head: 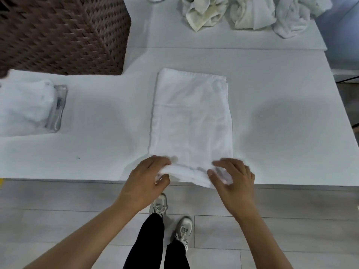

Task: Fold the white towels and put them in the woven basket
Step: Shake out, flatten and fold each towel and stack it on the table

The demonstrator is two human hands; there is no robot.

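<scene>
While pinched at its near end by both hands, folded white towel (191,117) spread lengthwise at the middle of the tabletop (281,123), near hem lifted slightly and overhanging the near edge. Left hand (144,181) closed on the near left corner of that towel, thumb under the cloth, fingers on top. Right hand (233,177) closed on the near right corner, thumb pressing the top layer, fingers curled beneath and partly hidden by cloth. Far end of the towel flat, pointing toward the far edge, a crease line crossing it about a third of the way down.

Dark brown woven basket (64,33) at the far left corner of the tabletop, well apart from the towel in hand; inside not visible. Near the left edge, a folded white stack (25,105) resting on a clear plastic pouch (58,107), only the pouch's right side showing. Along the far edge, crumpled unfolded towels (252,12) in a loose row, some cream-tinted, some white.

Below the near edge, pale floor, black trouser legs and two light sneakers (171,218).
</scene>
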